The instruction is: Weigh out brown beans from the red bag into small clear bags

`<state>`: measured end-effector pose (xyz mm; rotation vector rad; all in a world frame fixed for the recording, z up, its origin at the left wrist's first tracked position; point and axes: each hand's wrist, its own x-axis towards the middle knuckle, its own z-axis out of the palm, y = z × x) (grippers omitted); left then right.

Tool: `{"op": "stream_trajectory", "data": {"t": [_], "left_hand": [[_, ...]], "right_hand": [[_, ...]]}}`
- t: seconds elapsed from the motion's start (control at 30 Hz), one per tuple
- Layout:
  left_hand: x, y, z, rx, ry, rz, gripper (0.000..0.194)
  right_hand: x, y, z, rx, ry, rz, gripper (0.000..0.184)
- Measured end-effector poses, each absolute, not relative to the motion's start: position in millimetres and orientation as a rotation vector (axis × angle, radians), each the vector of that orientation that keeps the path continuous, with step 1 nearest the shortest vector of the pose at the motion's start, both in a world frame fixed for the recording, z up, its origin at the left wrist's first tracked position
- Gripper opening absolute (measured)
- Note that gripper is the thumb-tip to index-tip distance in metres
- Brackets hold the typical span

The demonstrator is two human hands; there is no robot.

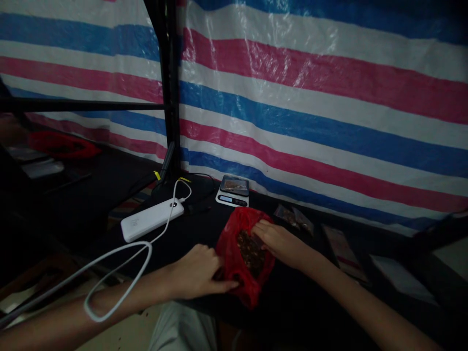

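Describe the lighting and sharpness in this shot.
Head view: the striped tarpaulin is bright, with glare along its plastic folds; the black table sinks into deep shadow, hiding detail; the left hand, right hand and red plastic bag look slightly soft; wide-angle distortion bends the stripes.

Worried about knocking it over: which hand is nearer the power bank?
Left. The left hand is below and right of the power bank; the right hand is farther right, beyond the red bag.

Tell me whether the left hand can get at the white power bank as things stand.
Likely yes. The left hand sits against the red plastic bag, with only dark tabletop between it and the white power bank. The white cable loops by the forearm but looks slack.
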<state>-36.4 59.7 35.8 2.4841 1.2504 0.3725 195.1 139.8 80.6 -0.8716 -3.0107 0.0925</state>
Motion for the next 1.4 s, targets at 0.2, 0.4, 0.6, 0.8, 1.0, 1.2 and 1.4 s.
{"op": "stream_trajectory", "data": {"t": [0.2,0.4,0.6,0.8,1.0,1.2,1.4], "left_hand": [[-12,66,17,2.248,1.337,0.480,0.030],[0,89,22,1.984,1.111,0.794,0.017],[-3,105,22,1.784,0.965,0.873,0.020],[-31,121,42,1.870,0.836,0.594,0.033],[-82,171,101,2.140,1.087,0.393,0.038],[-70,265,105,2.403,1.252,0.713,0.050],[-33,324,51,2.463,1.274,0.613,0.074]], "right_hand": [[194,128,79,-0.861,-3.013,0.256,0.030],[211,123,64,-1.032,-2.780,0.650,0.032],[223,130,41,-1.096,-2.243,1.285,0.026],[223,142,22,-1.042,-1.912,1.544,0.045],[221,157,18,-0.962,-1.746,1.602,0.056],[224,186,46,-0.861,-1.614,1.550,0.056],[219,237,68,-0.805,-1.651,1.470,0.043]]}}
